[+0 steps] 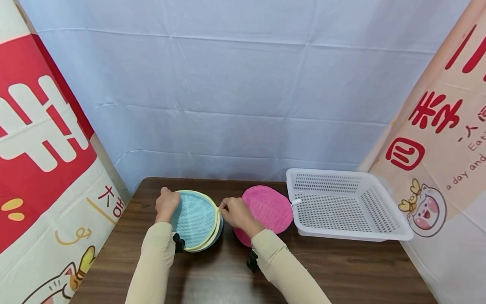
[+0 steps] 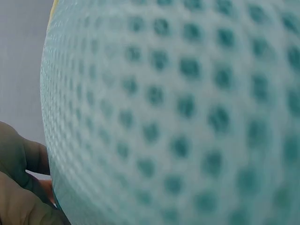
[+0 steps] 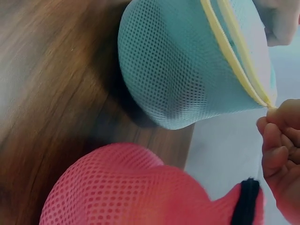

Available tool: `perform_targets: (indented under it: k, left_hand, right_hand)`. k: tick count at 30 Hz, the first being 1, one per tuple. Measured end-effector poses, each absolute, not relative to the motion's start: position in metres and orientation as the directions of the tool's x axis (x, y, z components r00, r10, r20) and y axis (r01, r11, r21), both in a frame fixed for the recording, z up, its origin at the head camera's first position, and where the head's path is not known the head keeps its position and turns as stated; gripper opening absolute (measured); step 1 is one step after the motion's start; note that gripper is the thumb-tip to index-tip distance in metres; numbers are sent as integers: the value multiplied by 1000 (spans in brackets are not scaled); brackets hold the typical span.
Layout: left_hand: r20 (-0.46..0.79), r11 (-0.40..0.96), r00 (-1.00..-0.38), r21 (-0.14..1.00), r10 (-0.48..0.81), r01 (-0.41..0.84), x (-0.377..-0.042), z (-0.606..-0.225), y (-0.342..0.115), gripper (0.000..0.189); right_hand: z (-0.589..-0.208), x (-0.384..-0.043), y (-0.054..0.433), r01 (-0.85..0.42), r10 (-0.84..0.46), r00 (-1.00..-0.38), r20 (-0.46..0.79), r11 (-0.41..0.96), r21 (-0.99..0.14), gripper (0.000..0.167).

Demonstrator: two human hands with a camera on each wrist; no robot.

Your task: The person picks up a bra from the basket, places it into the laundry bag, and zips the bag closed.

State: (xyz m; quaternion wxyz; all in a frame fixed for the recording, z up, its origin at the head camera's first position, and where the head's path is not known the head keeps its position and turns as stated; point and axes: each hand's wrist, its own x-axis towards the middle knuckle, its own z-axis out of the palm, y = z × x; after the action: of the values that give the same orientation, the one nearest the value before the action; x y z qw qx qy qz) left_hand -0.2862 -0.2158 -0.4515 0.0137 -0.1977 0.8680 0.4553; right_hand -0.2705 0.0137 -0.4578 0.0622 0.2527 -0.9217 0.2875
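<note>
A light blue mesh laundry bag (image 1: 194,219) with yellow zip edging stands on the table, its round top tilted toward me. My left hand (image 1: 167,204) grips the far left edge of this bag. At the right side of the top, my right hand (image 1: 236,212) pinches the end of the yellow zip (image 3: 268,103) between thumb and fingertips. A narrow gap runs along the zip between lid and side. Blue mesh fills most of the left wrist view, with the left fingers (image 2: 23,183) at its edge.
Just right of my right hand sits a pink mesh bag (image 1: 267,209) with dark trim and a white tab (image 1: 296,202). A white plastic basket (image 1: 353,235) stands beyond it at the right. Printed cloths hang on both sides of the wooden table (image 1: 212,278), with a pale cloth behind.
</note>
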Motion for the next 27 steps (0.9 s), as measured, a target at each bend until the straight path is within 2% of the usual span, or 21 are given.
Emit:
perform_targets:
  k: [3, 9, 11, 14, 20, 24, 27]
  left_hand:
    - [-193, 521, -924, 779, -330, -349, -286, -452, -218, 49]
    - [-147, 610, -937, 726, -316, -319, -287, -453, -220, 15]
    - [-131, 634, -942, 710, -309, -307, -287, -453, -220, 11]
    - [-129, 655, -948, 695, -292, -296, -286, -451, -220, 15]
    - [-197, 679, -939, 651, -281, -339, -282, -450, -220, 37]
    - [-226, 693, -928, 619, -295, -371, -282, -450, -221, 39]
    - [-203, 710, -935, 610, -290, -352, -282, -450, -221, 39]
  right_hand:
    - [-457, -269, 13, -502, -435, -864, 253, 707, -499, 10]
    - [-461, -270, 12, -496, -419, -868, 267, 713, -496, 10]
    - [-462, -271, 11, -497, -416, -868, 273, 714, -493, 10]
    - [-464, -273, 11, -497, -409, -868, 283, 713, -494, 10]
    - [-465, -277, 12, -524, -422, -852, 310, 708, -474, 8]
    - [-466, -278, 13, -544, -438, -839, 323, 702, -460, 8]
    - [-467, -279, 14, -555, -446, -831, 332, 693, -460, 9]
